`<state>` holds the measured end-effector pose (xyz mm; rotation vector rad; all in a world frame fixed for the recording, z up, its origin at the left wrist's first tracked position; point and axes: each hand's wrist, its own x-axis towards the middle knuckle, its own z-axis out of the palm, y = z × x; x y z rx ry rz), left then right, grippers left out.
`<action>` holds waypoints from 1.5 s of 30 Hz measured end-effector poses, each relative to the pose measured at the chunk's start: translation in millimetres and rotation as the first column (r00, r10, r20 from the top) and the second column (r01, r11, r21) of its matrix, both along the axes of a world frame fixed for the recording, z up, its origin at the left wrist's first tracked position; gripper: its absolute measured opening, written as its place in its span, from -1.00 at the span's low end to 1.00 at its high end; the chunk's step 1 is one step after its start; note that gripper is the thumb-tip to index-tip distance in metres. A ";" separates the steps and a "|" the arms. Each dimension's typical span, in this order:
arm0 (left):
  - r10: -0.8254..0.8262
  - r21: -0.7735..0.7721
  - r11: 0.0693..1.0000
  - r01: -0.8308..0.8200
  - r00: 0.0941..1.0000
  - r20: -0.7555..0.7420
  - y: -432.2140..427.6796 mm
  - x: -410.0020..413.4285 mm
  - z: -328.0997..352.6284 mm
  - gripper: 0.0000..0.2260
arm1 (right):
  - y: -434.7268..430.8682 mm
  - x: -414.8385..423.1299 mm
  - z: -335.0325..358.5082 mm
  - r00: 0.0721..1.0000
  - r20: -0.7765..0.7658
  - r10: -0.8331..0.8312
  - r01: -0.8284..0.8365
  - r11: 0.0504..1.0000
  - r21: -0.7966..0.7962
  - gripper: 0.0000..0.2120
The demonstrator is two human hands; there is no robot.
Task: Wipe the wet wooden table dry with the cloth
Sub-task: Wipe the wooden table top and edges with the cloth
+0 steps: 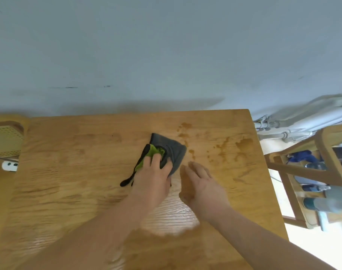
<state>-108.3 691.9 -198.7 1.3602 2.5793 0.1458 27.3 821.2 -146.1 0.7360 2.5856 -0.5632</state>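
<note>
A grey cloth [173, 149] with a green inside and black edging lies folded on the wooden table [69, 172], near its middle. My left hand [153, 172] presses down on the cloth's near part, fingers curled into it. My right hand [200, 182] hovers flat just right of the cloth, fingers together and extended, holding nothing. Dark wet patches [242, 145] spread over the table's far right area. A shiny wet film [172, 215] sits between my forearms.
A blue-grey wall [166, 55] rises behind the table's far edge. A wooden chair frame [326, 172] with bottles and a blue item stands at the right. White pipes [294, 125] run along the wall. A yellow perforated box [4, 141] and white socket strip [9, 166] sit left.
</note>
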 end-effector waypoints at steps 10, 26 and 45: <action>0.157 -0.119 0.980 -0.156 0.988 -0.001 34.3 53.8 7.0 -0.48 | 39.0 51.1 -12.3 0.973 0.159 -0.166 0.150 0.983 0.105 -0.04; -0.289 -0.089 0.950 0.298 0.952 0.104 61.4 43.5 18.2 -0.53 | 37.0 36.4 -8.4 0.953 0.260 -0.157 0.132 0.985 0.114 -0.14; -0.112 -0.152 0.979 0.133 0.984 0.138 134.3 -78.2 2.4 -0.51 | 37.5 22.1 -12.5 0.943 0.183 -0.280 0.253 0.955 0.156 -0.27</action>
